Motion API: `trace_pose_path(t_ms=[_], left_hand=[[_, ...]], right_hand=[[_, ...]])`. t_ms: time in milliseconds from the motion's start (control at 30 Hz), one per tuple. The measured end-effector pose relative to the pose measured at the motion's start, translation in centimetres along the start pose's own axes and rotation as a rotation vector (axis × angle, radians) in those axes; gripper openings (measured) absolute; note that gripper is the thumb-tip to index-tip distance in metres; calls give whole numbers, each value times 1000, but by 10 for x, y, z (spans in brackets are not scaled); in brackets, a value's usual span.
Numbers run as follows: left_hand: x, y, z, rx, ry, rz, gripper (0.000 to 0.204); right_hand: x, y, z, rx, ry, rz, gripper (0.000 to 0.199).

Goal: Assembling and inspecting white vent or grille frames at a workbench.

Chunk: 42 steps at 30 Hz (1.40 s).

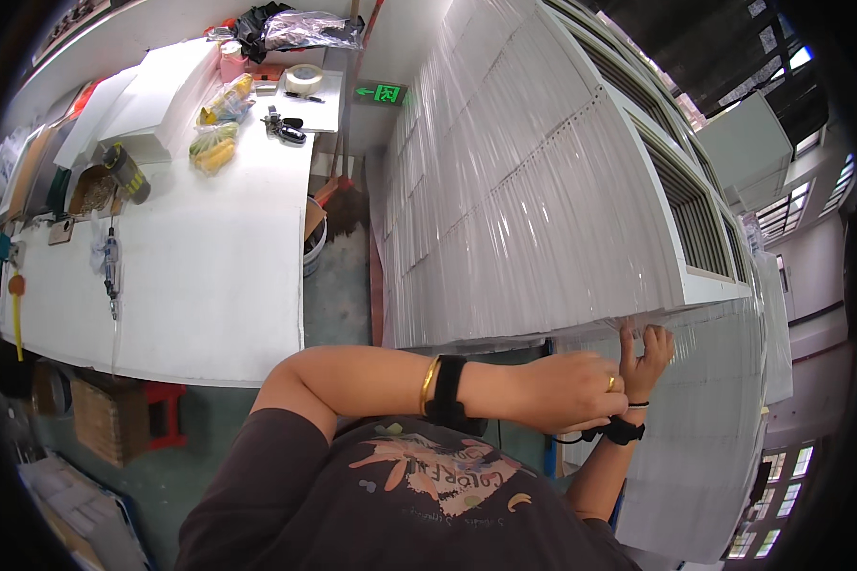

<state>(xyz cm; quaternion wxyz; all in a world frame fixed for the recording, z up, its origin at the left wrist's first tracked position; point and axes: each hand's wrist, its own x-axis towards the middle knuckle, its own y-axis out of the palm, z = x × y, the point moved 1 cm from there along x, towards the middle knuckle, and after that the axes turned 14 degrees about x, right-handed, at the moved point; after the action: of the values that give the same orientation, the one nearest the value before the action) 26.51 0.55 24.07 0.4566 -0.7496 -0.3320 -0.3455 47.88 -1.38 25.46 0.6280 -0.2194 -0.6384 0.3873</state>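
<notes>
From here, the black strap [625,431]'s just right of the curled left hand [567,390] (can't tell if it's gripping), wrapped crosswise below the loosely open right hand [646,365] by that plastic-covered stack [543,238].

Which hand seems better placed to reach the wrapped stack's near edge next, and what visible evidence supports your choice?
Probably the right hand: it is raised close to the near edge of the wrapped stack, while the left hand reaches across to the black wristband on the right arm.
</notes>
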Motion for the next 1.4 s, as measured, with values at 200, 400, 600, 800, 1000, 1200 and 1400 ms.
trace_pose_path(t_ms=[200,400,600,800,1000,1200,1400], left_hand=[[65,62,-2,300,43,-94,23],[71,91,28,689,-231,314,17],[99,123,19,948,-235,485,29],[85,166,54,1023,-175,450,5],[77,174,54,1073,-290,407,14],[73,177,32,971,-285,381,23],[54,166,-5,851,-193,398,21]], right_hand=[[-64,-4,-29,387,192,-67,16],[-53,14,-38,582,-3,-10,15],[-74,-18,-104,406,203,7,18],[-83,15,-115,482,126,27,16],[-86,30,-114,580,171,69,14],[-105,35,-105,599,232,-87,15],[-110,56,-105,445,392,-81,24]])
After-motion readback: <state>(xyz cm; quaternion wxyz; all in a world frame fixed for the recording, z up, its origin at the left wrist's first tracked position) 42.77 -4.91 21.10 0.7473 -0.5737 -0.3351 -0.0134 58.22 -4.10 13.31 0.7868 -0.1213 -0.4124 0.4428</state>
